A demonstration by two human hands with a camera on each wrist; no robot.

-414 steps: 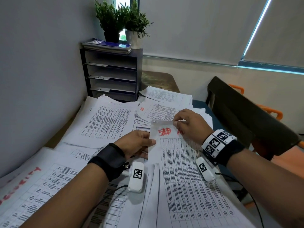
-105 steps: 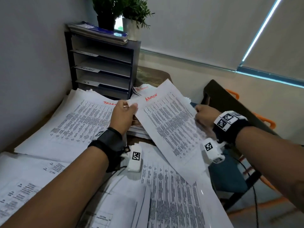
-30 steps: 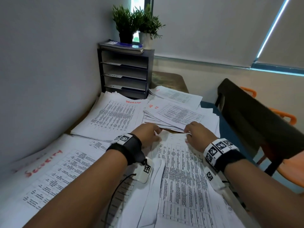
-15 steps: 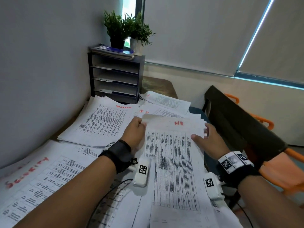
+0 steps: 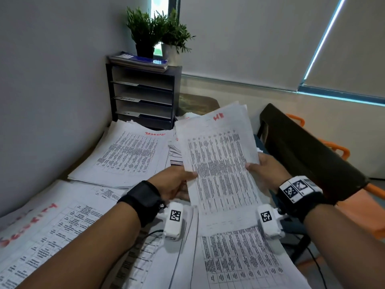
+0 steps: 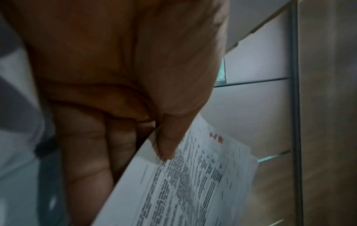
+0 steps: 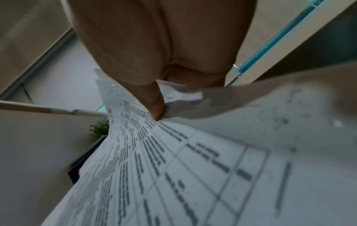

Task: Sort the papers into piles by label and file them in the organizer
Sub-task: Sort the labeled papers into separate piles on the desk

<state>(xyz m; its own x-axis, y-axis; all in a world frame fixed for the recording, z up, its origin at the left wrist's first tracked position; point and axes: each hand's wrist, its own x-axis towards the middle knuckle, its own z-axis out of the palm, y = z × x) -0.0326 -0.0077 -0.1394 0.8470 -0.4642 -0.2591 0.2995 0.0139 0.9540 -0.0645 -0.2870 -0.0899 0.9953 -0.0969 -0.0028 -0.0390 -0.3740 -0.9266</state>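
Note:
A thin stack of printed sheets marked HR in red [image 5: 218, 155] is lifted off the desk, tilted up toward the organizer [image 5: 143, 97]. My left hand [image 5: 177, 180] pinches its left edge, thumb on top, as the left wrist view shows on the HR sheets [image 6: 193, 175]. My right hand [image 5: 262, 170] grips the right edge, and its thumb presses the HR sheets [image 7: 173, 168] in the right wrist view. Sorted piles lie on the desk: one with a red label [image 5: 129, 153] ahead left, one marked SECURITY [image 5: 41, 230] near left.
The dark organizer has several labelled shelves, with books [image 5: 139, 60] and two potted plants [image 5: 158, 32] on top. More sheets [image 5: 239, 257] lie under my wrists. A black chair [image 5: 308, 151] stands right of the desk, a grey wall on the left.
Both hands have raised the HR sheets off the near pile and moved them up and forward; a second ago they lay flat under my hands.

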